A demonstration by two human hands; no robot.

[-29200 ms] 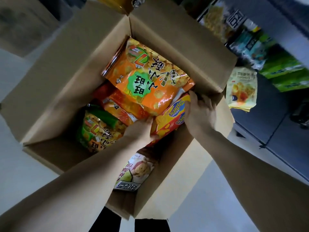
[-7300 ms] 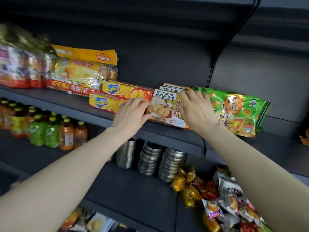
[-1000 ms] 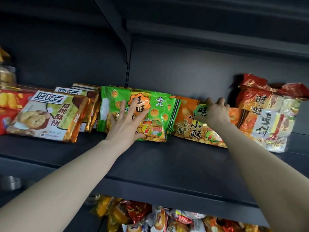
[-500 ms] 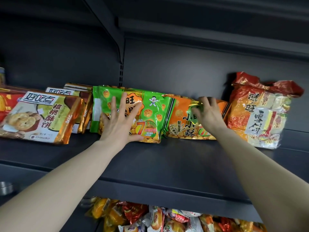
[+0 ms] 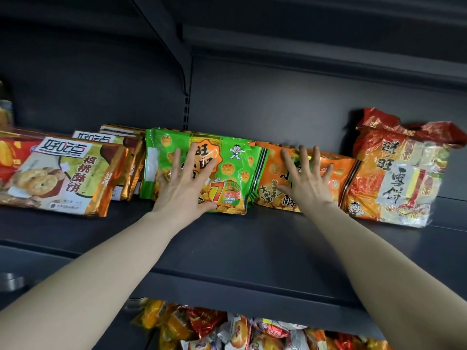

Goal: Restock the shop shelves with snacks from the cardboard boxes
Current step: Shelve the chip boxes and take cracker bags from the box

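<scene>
A person's two bare arms reach up to a dark grey shop shelf, both palms flat against snack bags lined along its back. The left hand lies with fingers straight and spread on a green snack bag, holding nothing, only pressing on its front. The right hand, fingers likewise fanned and unclenched, lies on an orange snack bag just beside it. The green bag's right edge overlaps the orange bag's left edge, and both packets lean back towards the rear panel with their lower edges on the shelf. To the right, touching the orange bag, a taller red-and-white bag of rice crackers stands upright, its crumpled top against the rear panel. To the left of the green bag sit packs of walnut cookies with gold-foil ends, one in front and more stacked behind it; further red and yellow packaging shows at the far left edge. A slotted upright runs down the rear panel above the green bag. Below the shelf's front lip, a heap of small wrapped snacks in yellow, red and white fills the next level down.
</scene>
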